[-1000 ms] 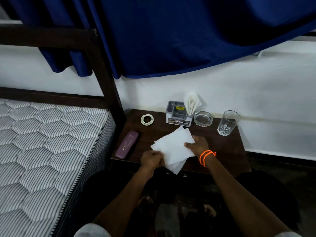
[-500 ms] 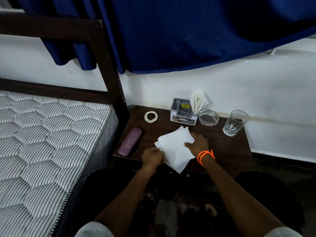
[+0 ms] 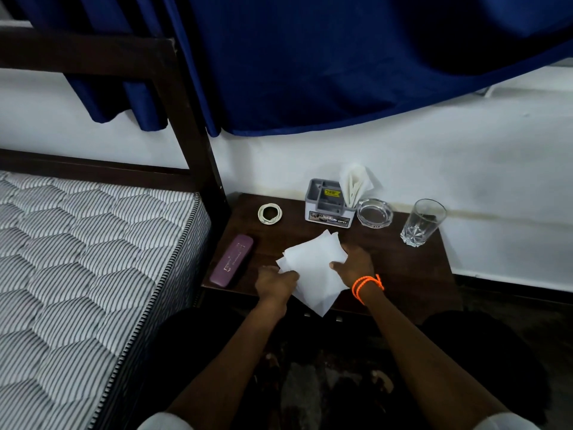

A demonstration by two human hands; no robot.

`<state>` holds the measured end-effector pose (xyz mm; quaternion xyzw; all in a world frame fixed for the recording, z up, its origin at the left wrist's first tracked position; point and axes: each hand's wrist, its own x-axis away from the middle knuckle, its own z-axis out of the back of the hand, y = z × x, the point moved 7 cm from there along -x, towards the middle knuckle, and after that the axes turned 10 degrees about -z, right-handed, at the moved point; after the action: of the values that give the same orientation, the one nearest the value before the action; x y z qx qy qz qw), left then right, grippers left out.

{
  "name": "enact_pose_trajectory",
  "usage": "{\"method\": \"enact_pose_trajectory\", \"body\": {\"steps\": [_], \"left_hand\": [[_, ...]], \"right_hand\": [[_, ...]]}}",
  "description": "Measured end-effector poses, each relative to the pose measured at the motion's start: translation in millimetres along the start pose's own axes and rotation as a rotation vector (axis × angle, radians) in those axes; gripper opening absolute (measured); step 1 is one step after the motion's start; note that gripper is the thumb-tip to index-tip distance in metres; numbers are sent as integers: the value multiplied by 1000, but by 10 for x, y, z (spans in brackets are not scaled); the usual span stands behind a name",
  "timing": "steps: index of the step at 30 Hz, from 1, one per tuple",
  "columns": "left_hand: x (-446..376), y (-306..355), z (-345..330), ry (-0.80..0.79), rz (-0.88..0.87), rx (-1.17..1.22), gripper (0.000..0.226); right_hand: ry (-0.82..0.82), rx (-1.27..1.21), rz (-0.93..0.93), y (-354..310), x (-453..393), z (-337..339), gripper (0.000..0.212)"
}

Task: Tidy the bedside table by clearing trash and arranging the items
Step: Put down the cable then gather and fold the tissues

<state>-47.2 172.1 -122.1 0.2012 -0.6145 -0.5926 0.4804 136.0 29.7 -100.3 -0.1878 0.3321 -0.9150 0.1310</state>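
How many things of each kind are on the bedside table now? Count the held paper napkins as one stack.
Glass items: 2, the ashtray and the tumbler
Napkin items: 2, the stack of napkins and the napkin holder
Purple case: 1
Coiled cord: 1
Total: 6

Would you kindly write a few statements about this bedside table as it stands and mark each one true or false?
1. Both hands hold the white napkins. True: the left hand and the right hand grip opposite edges.
2. The drinking glass lies on its side. False: it stands upright at the table's right rear.
3. The purple case lies near the edge beside the mattress. True.
4. The glass ashtray sits left of the grey organiser. False: it sits to its right.
5. The coiled white cable rests on the mattress. False: it lies on the bedside table.
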Motion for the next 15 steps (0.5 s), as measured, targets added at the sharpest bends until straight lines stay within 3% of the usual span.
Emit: {"method": "enact_pose_trajectory", "body": {"steps": [4, 8, 12, 15], "left_hand": [[-5, -4, -99, -40, 72, 175, 30], [-43, -5, -143, -75, 93, 252, 64], [-131, -19, -131, -89, 34, 60, 41], [-186, -22, -147, -99, -44, -106, 40]], "right_hand": [[0, -8, -3, 19, -12, -5, 54], [-2, -8, -10, 22, -26, -9, 51], [-6, -22, -36, 48, -36, -12, 46], [-14, -34, -46, 65, -38, -22, 45]]}}
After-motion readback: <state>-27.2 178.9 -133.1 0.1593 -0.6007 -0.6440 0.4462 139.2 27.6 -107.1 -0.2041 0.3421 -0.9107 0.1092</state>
